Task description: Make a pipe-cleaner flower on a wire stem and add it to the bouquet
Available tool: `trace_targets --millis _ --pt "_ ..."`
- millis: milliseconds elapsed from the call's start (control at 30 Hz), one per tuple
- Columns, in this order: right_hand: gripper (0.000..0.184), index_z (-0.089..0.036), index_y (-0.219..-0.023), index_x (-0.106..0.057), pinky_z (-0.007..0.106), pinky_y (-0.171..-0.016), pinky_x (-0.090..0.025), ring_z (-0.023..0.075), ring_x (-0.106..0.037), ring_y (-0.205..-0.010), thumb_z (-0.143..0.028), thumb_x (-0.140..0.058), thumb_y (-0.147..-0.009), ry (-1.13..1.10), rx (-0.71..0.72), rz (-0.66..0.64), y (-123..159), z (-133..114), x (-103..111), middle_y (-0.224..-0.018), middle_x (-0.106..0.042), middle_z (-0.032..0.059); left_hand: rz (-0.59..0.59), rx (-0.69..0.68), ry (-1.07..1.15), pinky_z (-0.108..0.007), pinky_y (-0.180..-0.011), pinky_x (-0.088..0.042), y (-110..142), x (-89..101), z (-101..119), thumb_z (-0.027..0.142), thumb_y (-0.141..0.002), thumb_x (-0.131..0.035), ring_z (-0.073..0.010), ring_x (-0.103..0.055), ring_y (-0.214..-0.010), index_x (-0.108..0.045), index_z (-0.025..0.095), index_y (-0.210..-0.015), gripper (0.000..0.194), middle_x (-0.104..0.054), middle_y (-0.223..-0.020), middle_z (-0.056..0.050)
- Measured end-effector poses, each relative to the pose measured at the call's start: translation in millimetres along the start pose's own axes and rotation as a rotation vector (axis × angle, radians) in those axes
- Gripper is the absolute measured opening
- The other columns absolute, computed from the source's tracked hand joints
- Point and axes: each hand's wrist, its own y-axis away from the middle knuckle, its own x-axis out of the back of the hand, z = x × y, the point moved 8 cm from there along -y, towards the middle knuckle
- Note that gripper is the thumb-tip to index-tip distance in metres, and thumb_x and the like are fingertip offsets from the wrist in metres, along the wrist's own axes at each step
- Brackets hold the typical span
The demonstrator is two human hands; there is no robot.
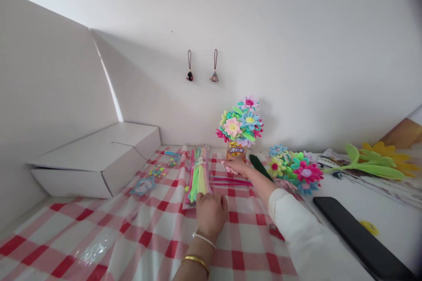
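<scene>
Seeing my left hand curled by the bag, lower middle, I can't tell if my right hand pinches anything.

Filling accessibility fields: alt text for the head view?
A person's left hand is at the near end of a packet of coloured fuzzy stems, the right hand in front of an orange container of fuzzy flowers, over a checked tablecloth; a white box stands left, more flowers right.

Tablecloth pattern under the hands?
Tablecloth: red-and-white check, seen best in the head view.
</scene>
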Motion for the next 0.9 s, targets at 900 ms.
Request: trace_targets --millis 900 --pt "0.022 -0.014 -0.080 -0.065 0.023 -0.058 -0.050 0.0134 -0.063 -0.061 -0.032 -0.067 -0.068 0.067 -0.089 -0.456 95.7 13.2 -23.7 -0.068 -0.066 0.0013 -0.058 0.096 -0.051 -0.036 -0.072 -0.030 -1.0 -1.4 -15.4 0.029 -0.083 -0.034 -0.0213 -0.061 -0.067 -0.063 0.016 -0.070 0.035 -0.068 -0.069 -0.010"
